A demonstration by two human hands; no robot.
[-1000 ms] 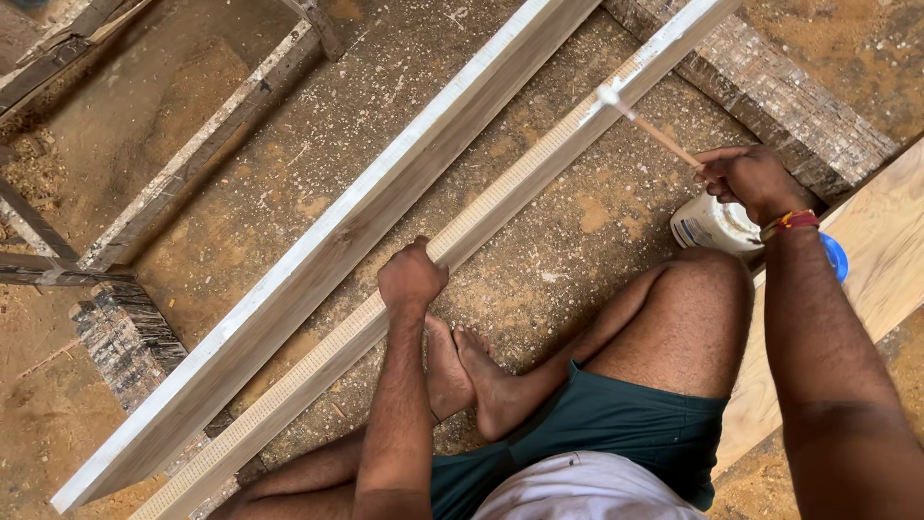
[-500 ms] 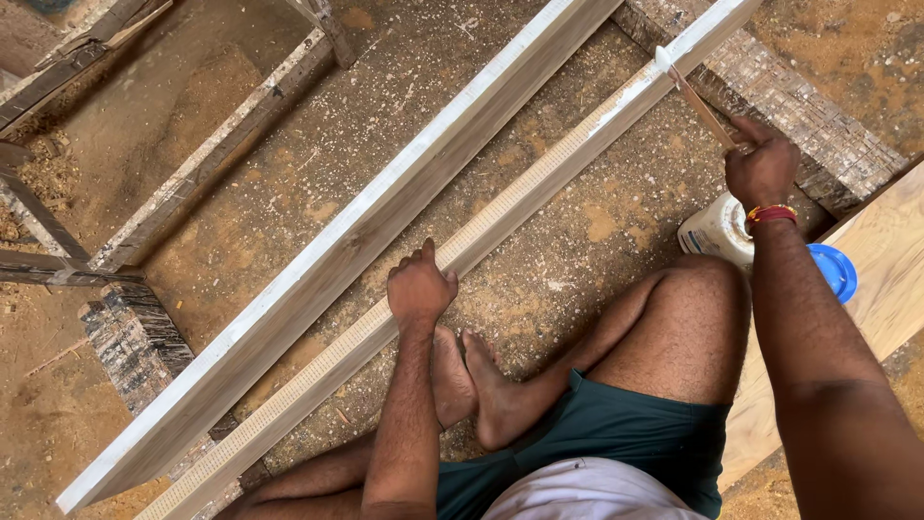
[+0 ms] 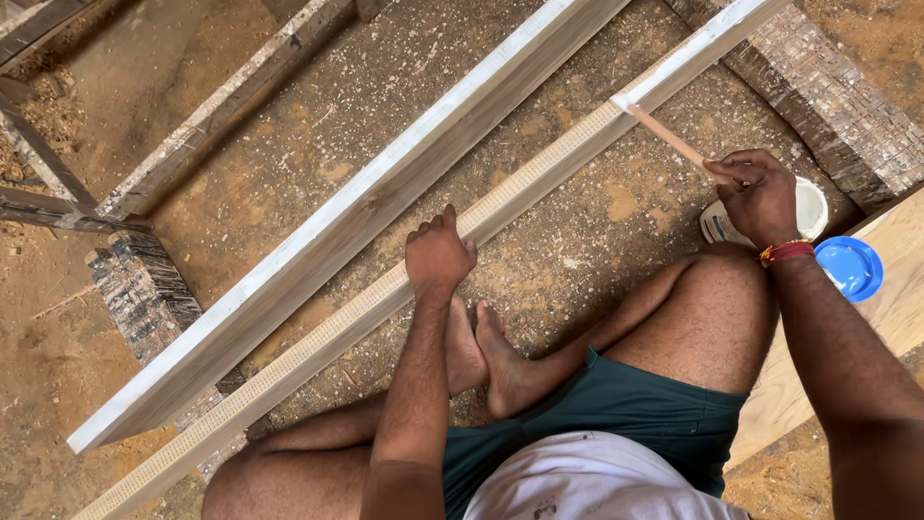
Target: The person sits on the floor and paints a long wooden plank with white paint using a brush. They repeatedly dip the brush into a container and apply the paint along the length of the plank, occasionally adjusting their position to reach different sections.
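Seated on a sawdust floor (image 3: 597, 241), legs folded. Left hand (image 3: 438, 255) resting on the near batten (image 3: 481, 217), fingers curled together over its edge, pressing it down. Batten's long axis running from near left to far right, ribbed along the near stretch, white past the stick's tip. Right hand (image 3: 760, 197) pinching a thin stick (image 3: 669, 140) between thumb and fingertips, tip touching the batten's top, up and left of the fingers. Right hand nearer that spot. Under the right hand, a white round tub (image 3: 807, 207); just right, a blue round lid (image 3: 849, 268) on a pale board (image 3: 890, 308). Wider plank (image 3: 366, 207) lying parallel, farther off.
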